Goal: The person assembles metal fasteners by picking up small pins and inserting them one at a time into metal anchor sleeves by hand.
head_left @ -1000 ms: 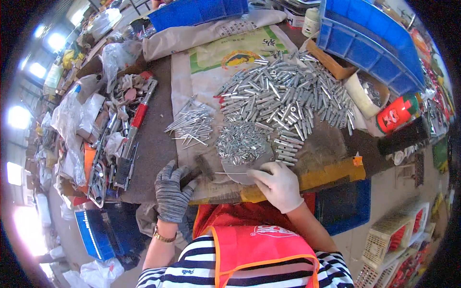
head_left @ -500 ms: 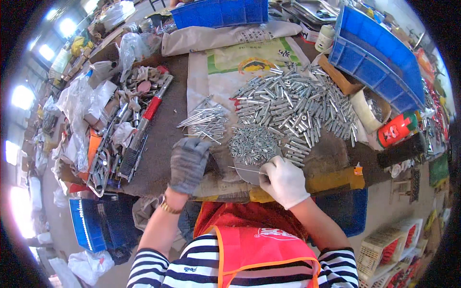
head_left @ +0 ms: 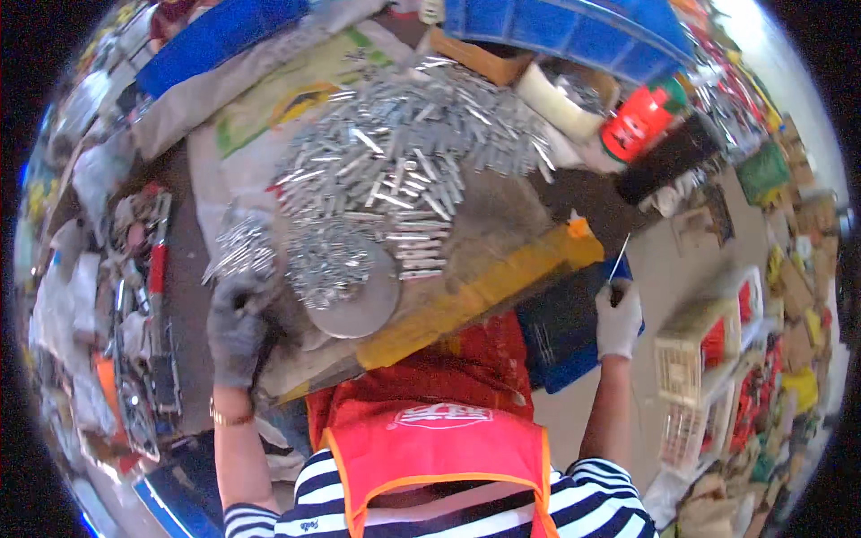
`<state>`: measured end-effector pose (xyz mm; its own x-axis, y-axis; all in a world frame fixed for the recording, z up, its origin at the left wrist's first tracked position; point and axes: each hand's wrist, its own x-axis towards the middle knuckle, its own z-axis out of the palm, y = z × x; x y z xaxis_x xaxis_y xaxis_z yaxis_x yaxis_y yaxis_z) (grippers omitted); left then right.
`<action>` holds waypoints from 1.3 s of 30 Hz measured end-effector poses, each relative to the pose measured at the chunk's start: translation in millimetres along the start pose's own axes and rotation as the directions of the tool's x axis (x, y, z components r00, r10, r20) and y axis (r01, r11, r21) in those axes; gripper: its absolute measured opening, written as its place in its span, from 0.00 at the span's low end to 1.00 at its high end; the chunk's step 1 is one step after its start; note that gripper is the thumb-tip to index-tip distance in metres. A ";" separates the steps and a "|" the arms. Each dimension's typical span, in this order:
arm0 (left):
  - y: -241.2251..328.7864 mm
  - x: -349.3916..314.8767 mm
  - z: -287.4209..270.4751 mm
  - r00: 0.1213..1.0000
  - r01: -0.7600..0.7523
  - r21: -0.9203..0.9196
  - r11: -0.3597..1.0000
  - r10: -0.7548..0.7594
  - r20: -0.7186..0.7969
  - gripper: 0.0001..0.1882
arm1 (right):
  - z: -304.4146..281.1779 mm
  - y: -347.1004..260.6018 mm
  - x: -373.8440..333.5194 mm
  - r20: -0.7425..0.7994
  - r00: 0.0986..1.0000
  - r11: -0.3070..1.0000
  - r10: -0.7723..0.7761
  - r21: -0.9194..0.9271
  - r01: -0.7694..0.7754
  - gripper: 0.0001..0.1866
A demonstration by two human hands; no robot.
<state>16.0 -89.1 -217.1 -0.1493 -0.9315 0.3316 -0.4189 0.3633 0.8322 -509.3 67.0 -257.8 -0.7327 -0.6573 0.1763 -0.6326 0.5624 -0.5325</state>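
So the right hand (head_left: 618,316), in a white glove, has its fingers pinched shut around the bottom end of a thin metal rod (head_left: 620,261), which sticks up and slightly right from the fist. That hand is off the bench, well right of the round metal dish (head_left: 363,305), hanging over a blue crate (head_left: 563,334) that sits below the bench edge.

The left hand (head_left: 237,325), in a grey glove, sits curled on the bench just left of the dish, knuckles up. Can't tell if there's anything inside it, the fingers hide the palm. There's a watch band on that wrist.

The dish is heaped with small silvery screws (head_left: 329,260) on its far half, the near half bare. Just behind the dish is a big spread of silver metal sleeves (head_left: 408,166) lying on sacking. Left of the dish, just above the grey glove, is a smaller bundle of thin pins (head_left: 240,251). A yellow strip (head_left: 484,291) runs along the bench edge from under the dish off to the right, with a small orange bit at its end.

Far right and behind the dish there's a red can (head_left: 639,121) and a cardboard box (head_left: 502,63); further back, a blue bin (head_left: 583,31). Way left of the dish is a jumble of tools (head_left: 148,296).
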 end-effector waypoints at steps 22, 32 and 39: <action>19.1 -28.3 7.8 0.963 -0.013 0.083 0.996 0.035 -0.266 0.08 | 149.1 229.0 -61.9 0.635 0.669 0.762 0.387 -0.629 0.155 0.13; 35.8 -44.7 16.7 0.928 0.114 -0.121 0.986 -0.149 -0.341 0.11 | 109.3 160.6 -25.1 0.150 0.981 0.968 0.125 -0.235 -0.087 0.16; 57.0 -41.7 28.5 0.967 0.155 0.056 0.986 -0.139 -0.214 0.07 | 18.0 -102.9 -19.1 -0.177 0.802 0.773 -0.570 0.218 0.597 0.08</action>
<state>-27.1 -29.9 -196.1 0.1062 -0.9481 0.2999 -0.4868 0.2134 0.8471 -425.7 12.7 -221.2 -0.2719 -0.7592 0.5913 -0.8713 -0.0667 -0.4863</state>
